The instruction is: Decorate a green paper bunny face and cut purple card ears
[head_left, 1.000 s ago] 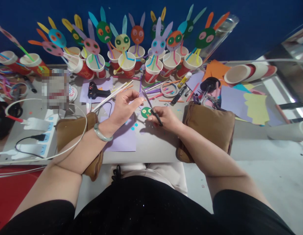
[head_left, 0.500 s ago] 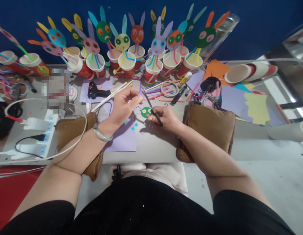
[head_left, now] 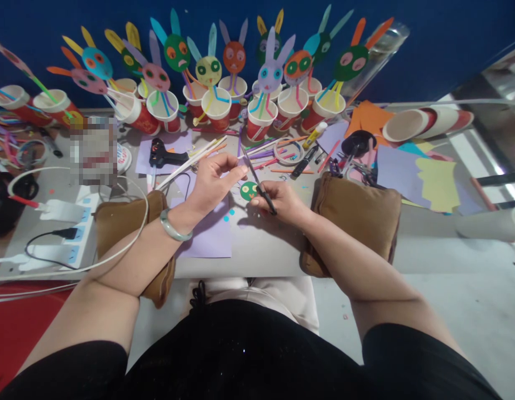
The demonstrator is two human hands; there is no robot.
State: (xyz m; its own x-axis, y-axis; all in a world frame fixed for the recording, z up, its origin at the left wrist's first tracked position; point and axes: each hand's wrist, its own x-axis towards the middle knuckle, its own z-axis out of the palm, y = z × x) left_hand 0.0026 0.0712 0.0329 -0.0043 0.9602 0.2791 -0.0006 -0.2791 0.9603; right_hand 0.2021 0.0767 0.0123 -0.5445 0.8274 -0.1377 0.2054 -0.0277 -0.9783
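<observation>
My right hand (head_left: pixel 284 201) is closed around dark scissors (head_left: pixel 256 175), seen almost edge-on with their thin tip pointing up and left. My left hand (head_left: pixel 218 180), with a pale bangle on its wrist, is pinched beside the upper blade. Whatever lies between its fingertips is too small to make out. Just below the scissors a round green paper face (head_left: pixel 248 191) with yellow eyes lies on the table. A lilac paper sheet (head_left: pixel 207 239) is under my left hand, and small blue paper dots (head_left: pixel 229 215) lie near it.
Paper cups (head_left: pixel 257 130) holding rabbit-faced straw figures line the back. A black glue gun (head_left: pixel 168 157), pipe cleaners (head_left: pixel 265 155) and a glue stick (head_left: pixel 314 134) lie in front. Brown cushions (head_left: pixel 357 222) sit under both forearms. A power strip (head_left: pixel 80 228) with cables is at left.
My left hand has shifted slightly right, its fingertips now closer to the blade. My right hand and the scissors stay almost where they were.
</observation>
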